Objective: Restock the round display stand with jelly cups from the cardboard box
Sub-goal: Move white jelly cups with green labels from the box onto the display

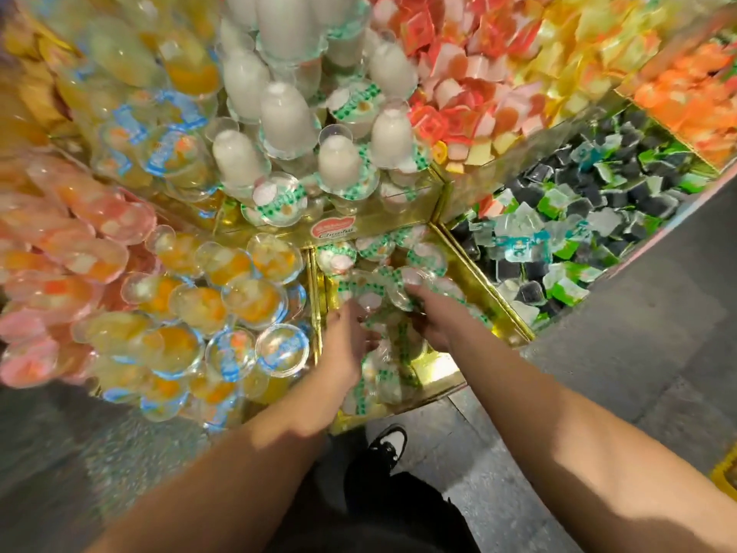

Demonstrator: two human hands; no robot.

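Observation:
The round display stand (pixel 494 313) has gold-edged, wedge-shaped compartments in tiers. Both my hands reach into the lowest middle compartment, which holds clear jelly cups with green-and-white lids (pixel 383 281). My left hand (pixel 345 345) lies among the cups with fingers curled around one. My right hand (pixel 432 313) grips another clear cup at its fingertips. More white jelly cups (pixel 287 117) stand stacked on the tier above. The cardboard box is not in view.
Orange and pink fruit jelly cups (pixel 207 305) fill the compartment to the left. Small black, green and clear jelly packs (pixel 578 241) fill the one to the right. Red, yellow and orange packs (pixel 498 53) sit higher up. Grey floor and my black-and-white shoe (pixel 389 443) lie below.

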